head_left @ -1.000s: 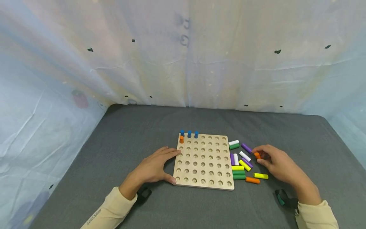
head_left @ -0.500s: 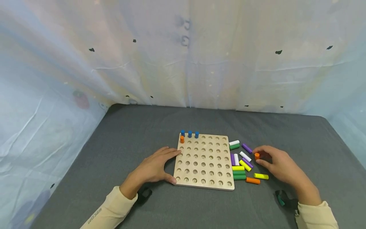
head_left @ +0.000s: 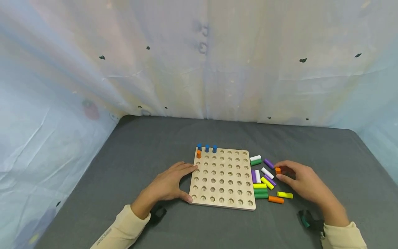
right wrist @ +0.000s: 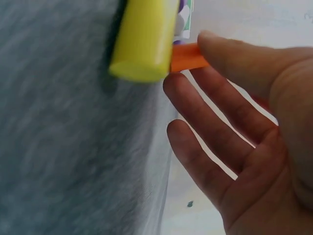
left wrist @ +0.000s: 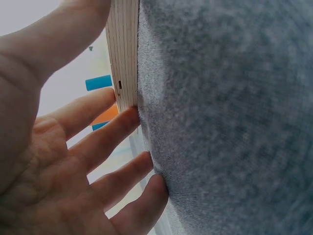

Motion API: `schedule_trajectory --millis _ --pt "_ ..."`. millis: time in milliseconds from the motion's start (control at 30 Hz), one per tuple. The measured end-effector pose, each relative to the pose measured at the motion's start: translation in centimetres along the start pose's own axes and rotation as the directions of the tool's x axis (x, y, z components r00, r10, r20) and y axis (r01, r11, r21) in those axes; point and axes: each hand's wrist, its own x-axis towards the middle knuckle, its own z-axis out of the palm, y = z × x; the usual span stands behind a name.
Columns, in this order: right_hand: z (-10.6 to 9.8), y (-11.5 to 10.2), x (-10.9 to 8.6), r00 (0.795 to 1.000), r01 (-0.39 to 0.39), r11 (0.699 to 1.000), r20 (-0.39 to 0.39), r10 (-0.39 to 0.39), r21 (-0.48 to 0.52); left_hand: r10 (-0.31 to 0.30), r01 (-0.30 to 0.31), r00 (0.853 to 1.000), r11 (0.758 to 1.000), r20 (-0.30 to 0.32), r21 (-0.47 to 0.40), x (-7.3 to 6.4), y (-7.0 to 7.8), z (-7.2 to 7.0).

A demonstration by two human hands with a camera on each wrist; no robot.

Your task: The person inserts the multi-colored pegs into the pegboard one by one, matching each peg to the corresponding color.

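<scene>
A square wooden pegboard (head_left: 217, 169) lies on the dark cloth. Three blue pegs (head_left: 207, 148) stand in its back row, with one orange peg (head_left: 198, 154) in front of the leftmost. My left hand (head_left: 168, 182) rests at the board's left side, thumb by the near corner and fingers spread along the edge (left wrist: 124, 54). To the right of the board, my right hand (head_left: 300, 175) pinches another orange peg (head_left: 278, 170) between thumb and fingers, holding it upright. In the right wrist view this orange peg (right wrist: 188, 58) shows behind a large yellow peg (right wrist: 144, 44).
Loose pegs lie between the board and my right hand: white (head_left: 267, 173), purple (head_left: 268, 163), green (head_left: 261, 195) and yellow (head_left: 284, 195), plus an orange one (head_left: 275, 200) nearer me. A pale printed curtain (head_left: 233, 69) hangs behind the cloth-covered table (head_left: 155, 135).
The orange peg in my right hand has gone from slightly tilted to upright and shifted a little left. My left hand stays at the board, and the view has tipped slightly.
</scene>
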Motion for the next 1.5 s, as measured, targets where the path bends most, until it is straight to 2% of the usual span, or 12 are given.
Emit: schedule_trajectory --millis 300,567,800,1067,1300,1500 --pt "-0.6 -2.7 1.7 0.997 0.076 0.997 -0.024 -0.076 -0.02 -0.027 0.027 0.999 1.0 -0.02 0.006 0.1 -0.1 0.1" --pt "0.5 -5.9 3.6 0.989 0.141 0.99 -0.043 -0.141 0.004 -0.021 0.021 1.0 1.0 -0.022 0.018 0.2 0.0 0.4" --pt "1.6 -8.6 5.3 0.984 0.179 0.984 -0.018 -0.179 0.0 -0.028 0.029 0.999 1.0 -0.024 0.013 0.3 0.2 0.2" --pt "2.5 -11.5 7.7 0.968 0.252 0.966 -0.003 -0.252 0.057 -0.011 0.011 1.0 1.0 -0.027 0.004 0.6 0.3 0.5" --pt "3.5 -13.1 9.9 0.966 0.258 0.958 -0.008 -0.259 0.121 0.01 -0.009 0.999 1.0 -0.042 0.017 1.0 0.2 0.4" --pt "4.7 -14.2 11.5 0.974 0.215 0.96 0.035 -0.225 0.177 0.008 -0.007 0.999 1.0 -0.043 0.023 1.1 0.1 0.1"
